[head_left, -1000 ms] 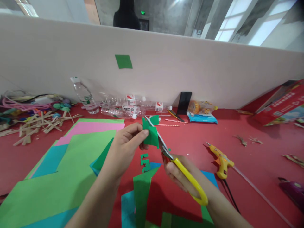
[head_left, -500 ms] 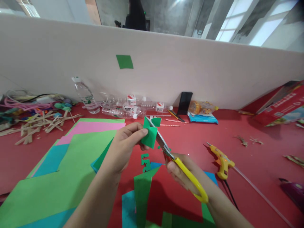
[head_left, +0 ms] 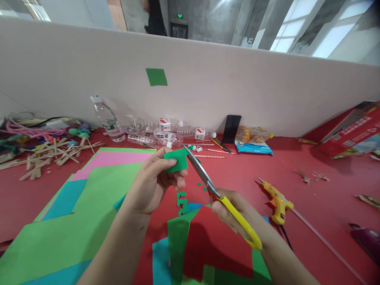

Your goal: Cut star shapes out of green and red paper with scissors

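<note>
A small green piece of paper [head_left: 177, 159] is pinched between the thumb and fingers of my left hand [head_left: 154, 180], above the table's middle. My right hand [head_left: 231, 209] grips yellow-handled scissors [head_left: 208, 180], whose blades look closed and point up and left. Their tips sit just beside the paper's upper right corner; whether they touch it I cannot tell. Below the hands lie green cut-out shapes [head_left: 182, 204] and a few tiny green scraps [head_left: 204, 189]. Nearer to me, a red sheet [head_left: 216, 241] rests among green and blue pieces.
Large green sheets [head_left: 101, 198] with pink and blue ones cover the left side. Plastic bottles [head_left: 108, 118] and a black phone [head_left: 231, 128] stand or lie along the white partition. A yellow glue gun [head_left: 277, 202] lies right; wooden sticks [head_left: 38, 160] are piled left.
The green paper has turned in my left hand and now looks smaller, with the strip at its top gone. The scissor blades have come out of it, slightly right. A background person moved left.
</note>
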`<act>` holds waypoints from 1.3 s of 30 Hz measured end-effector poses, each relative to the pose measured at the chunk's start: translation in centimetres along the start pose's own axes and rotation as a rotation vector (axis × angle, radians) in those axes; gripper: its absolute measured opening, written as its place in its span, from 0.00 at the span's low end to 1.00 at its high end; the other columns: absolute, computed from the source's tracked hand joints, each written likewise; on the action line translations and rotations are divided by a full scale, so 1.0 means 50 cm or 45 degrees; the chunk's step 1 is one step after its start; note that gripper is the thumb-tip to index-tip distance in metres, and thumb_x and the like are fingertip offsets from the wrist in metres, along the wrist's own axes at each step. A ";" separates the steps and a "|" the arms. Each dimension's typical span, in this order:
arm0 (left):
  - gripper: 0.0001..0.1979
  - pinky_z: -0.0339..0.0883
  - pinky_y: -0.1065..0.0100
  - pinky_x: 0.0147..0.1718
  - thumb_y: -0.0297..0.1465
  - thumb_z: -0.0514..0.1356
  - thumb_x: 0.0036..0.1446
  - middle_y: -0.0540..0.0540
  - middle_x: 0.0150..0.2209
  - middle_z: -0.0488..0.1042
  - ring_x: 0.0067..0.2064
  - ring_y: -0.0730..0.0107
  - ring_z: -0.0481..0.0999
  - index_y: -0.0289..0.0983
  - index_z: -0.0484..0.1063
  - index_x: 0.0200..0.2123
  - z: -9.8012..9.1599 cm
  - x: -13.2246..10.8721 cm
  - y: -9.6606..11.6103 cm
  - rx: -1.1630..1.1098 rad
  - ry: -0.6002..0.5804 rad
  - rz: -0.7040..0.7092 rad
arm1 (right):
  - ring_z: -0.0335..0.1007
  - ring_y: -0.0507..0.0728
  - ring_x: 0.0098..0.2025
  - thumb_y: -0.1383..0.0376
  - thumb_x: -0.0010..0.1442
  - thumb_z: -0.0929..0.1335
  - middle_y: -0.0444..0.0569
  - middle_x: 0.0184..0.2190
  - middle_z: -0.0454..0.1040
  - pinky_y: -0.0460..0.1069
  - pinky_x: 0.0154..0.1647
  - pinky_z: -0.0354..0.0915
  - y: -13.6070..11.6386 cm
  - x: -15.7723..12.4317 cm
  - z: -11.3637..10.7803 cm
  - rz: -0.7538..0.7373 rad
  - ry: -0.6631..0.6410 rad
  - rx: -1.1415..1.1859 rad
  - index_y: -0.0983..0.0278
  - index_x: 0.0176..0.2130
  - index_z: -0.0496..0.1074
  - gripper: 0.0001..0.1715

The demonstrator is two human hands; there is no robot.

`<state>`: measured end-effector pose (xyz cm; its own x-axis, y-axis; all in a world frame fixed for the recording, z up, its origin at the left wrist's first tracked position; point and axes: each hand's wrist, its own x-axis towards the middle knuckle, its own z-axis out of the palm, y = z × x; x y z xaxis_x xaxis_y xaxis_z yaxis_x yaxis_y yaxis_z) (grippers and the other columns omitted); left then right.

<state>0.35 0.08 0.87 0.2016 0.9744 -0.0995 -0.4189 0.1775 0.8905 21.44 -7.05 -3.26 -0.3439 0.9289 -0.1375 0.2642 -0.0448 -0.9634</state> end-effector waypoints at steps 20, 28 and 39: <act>0.06 0.66 0.76 0.19 0.27 0.69 0.51 0.52 0.20 0.75 0.20 0.78 0.72 0.36 0.76 0.24 0.010 -0.010 -0.002 0.144 0.159 0.251 | 0.48 0.51 0.24 0.29 0.64 0.60 0.38 0.23 0.54 0.47 0.23 0.45 0.018 -0.001 0.014 -0.042 -0.025 -0.140 0.59 0.31 0.57 0.38; 0.05 0.66 0.74 0.20 0.28 0.68 0.53 0.52 0.20 0.75 0.20 0.76 0.73 0.36 0.77 0.26 0.019 -0.015 -0.016 0.182 0.109 0.272 | 0.50 0.51 0.22 0.31 0.66 0.60 0.38 0.21 0.58 0.48 0.22 0.47 0.018 -0.006 0.015 -0.095 -0.064 -0.047 0.59 0.31 0.60 0.37; 0.07 0.69 0.72 0.23 0.29 0.66 0.54 0.52 0.20 0.75 0.20 0.75 0.74 0.36 0.75 0.25 0.036 -0.021 -0.025 0.181 0.165 0.288 | 0.50 0.51 0.22 0.31 0.66 0.61 0.37 0.19 0.57 0.48 0.22 0.46 0.022 -0.002 0.017 -0.114 -0.052 -0.003 0.60 0.32 0.63 0.36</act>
<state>2.27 -1.40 0.65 -0.0011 0.9981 0.0611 -0.3102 -0.0584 0.9489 21.02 -7.51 -4.49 -0.4026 0.9134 -0.0600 0.2327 0.0387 -0.9718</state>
